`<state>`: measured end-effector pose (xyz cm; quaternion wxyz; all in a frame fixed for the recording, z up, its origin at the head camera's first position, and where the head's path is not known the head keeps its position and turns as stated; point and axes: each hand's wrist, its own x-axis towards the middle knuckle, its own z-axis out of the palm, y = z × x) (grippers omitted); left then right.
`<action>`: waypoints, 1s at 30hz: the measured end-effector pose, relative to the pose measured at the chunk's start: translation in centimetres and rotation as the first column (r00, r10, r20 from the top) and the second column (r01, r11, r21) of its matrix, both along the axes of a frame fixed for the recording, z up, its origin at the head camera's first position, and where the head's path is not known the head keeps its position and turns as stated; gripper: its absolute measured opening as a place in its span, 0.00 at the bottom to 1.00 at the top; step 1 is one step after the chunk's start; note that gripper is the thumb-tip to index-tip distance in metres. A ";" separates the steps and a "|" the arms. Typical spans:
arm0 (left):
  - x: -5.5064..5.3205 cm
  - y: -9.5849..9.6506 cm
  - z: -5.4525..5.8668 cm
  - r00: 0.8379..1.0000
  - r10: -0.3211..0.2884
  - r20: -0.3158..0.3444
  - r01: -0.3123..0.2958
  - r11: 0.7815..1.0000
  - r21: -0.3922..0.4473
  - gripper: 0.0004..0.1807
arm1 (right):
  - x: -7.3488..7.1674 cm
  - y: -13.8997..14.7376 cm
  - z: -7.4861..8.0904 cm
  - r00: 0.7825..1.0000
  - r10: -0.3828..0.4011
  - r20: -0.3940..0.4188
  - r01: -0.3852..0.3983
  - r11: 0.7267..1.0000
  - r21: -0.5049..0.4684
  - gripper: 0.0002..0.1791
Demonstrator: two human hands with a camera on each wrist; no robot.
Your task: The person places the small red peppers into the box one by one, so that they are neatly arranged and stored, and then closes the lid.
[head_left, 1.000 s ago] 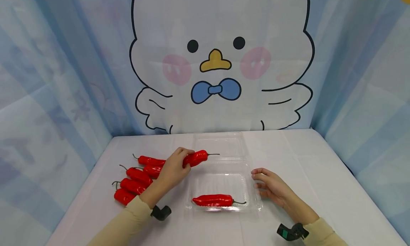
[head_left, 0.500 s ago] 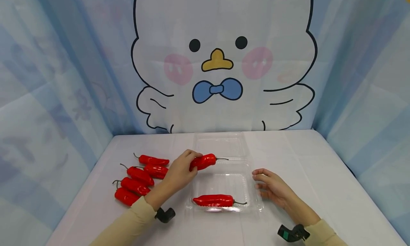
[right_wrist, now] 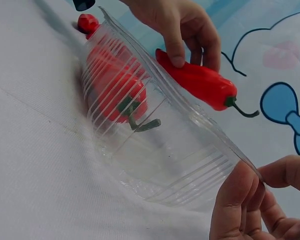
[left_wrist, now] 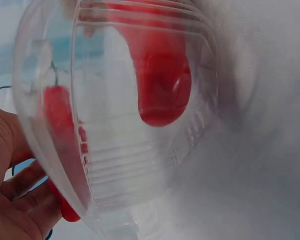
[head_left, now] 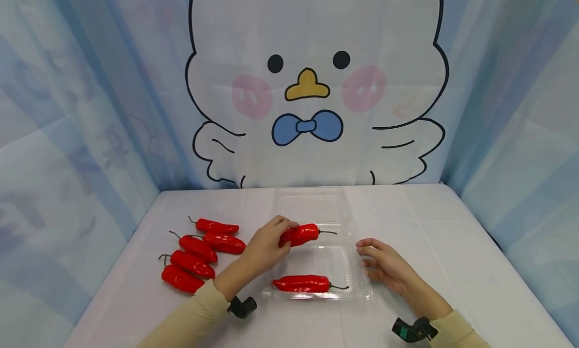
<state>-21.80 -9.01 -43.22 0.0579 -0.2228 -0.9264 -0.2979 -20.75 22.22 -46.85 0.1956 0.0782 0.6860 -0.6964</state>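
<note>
My left hand [head_left: 266, 246] grips a red chili pepper [head_left: 304, 234] above the clear plastic box [head_left: 325, 257], its stem pointing right. The right wrist view shows this held pepper [right_wrist: 202, 86] just over the box rim, between thumb and fingers. Another red chili pepper [head_left: 302, 283] lies in the box along the near side, stem to the right. At the box's right edge, my right hand [head_left: 384, 263] pinches the rim; in the right wrist view its thumb and fingers [right_wrist: 240, 192] meet around that edge.
Several red peppers [head_left: 194, 263] lie in a loose group on the white table [head_left: 452, 247], left of the box. The box's clear lid [head_left: 311, 204] lies folded back behind it. A curtain [head_left: 312, 162] with a cartoon bird stands at the table's far edge.
My left hand has moved right and slightly nearer with its pepper, from the box's left edge to over the box. The right hand stays at the rim.
</note>
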 end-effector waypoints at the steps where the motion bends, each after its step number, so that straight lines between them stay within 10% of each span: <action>1: 0.0 0.1 0.0 1.000 -0.011 0.006 0.011 1.000 -0.004 0.24 | 0.0 0.0 0.0 1.000 0.002 -0.001 -0.002 1.000 -0.001 0.15; 30: -0.1 0.6 -0.9 0.949 -0.242 0.201 0.270 0.955 -0.123 0.22 | 0.1 -0.1 -0.1 1.000 -0.003 0.000 0.003 1.000 0.010 0.16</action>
